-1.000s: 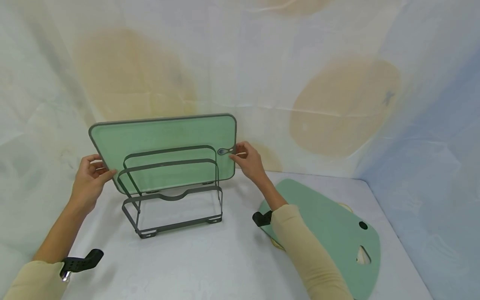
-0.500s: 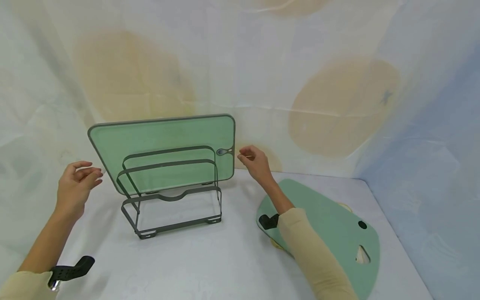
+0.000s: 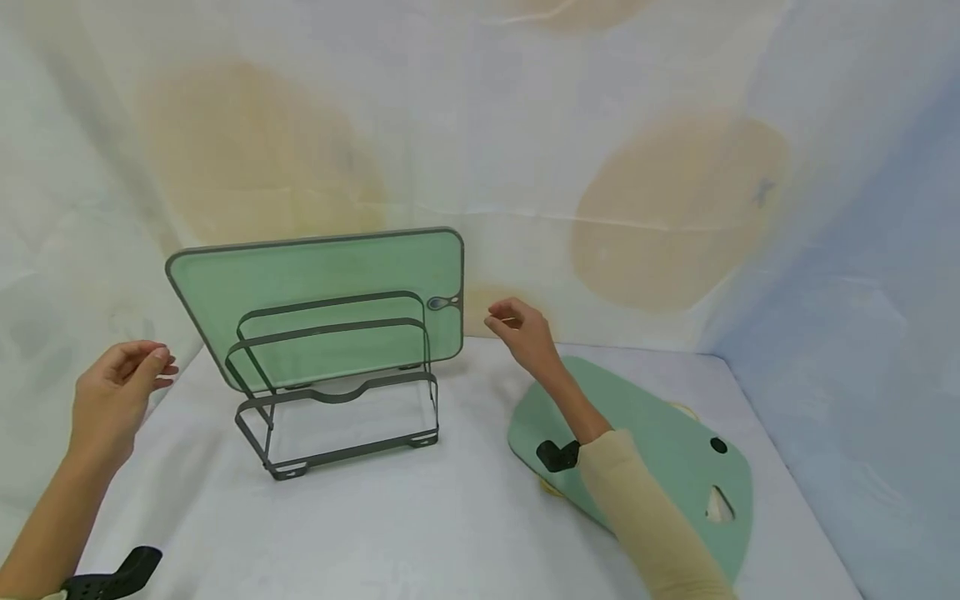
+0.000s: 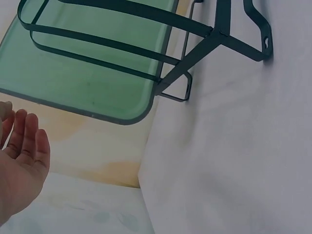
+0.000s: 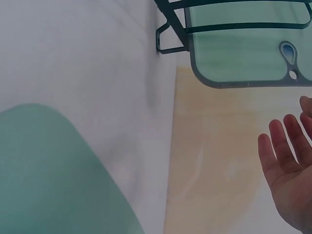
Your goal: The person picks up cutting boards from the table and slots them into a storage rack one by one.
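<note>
A green rectangular cutting board (image 3: 315, 283) with a grey rim leans in the back slot of a dark metal rack (image 3: 337, 392) on the white table. Its hanging hole (image 3: 442, 303) is at the right edge. My left hand (image 3: 120, 392) hovers left of the board, fingers relaxed, holding nothing. My right hand (image 3: 521, 329) hovers just right of the board, fingers loosely bent and empty. The left wrist view shows the palm (image 4: 19, 165) below the board's corner (image 4: 97, 83). In the right wrist view the fingers (image 5: 287, 161) lie below the board's hole (image 5: 288, 51).
A second green board (image 3: 660, 458), rounded with a dark hole and a cutout, lies flat at the right under my right forearm. Draped cloth walls enclose the table at the back and sides. The rack's front slots hold nothing.
Both hands have let go of the standing board and drawn away, the left hand outward to the left, the right hand to the right. The board stays leaning in the rack.
</note>
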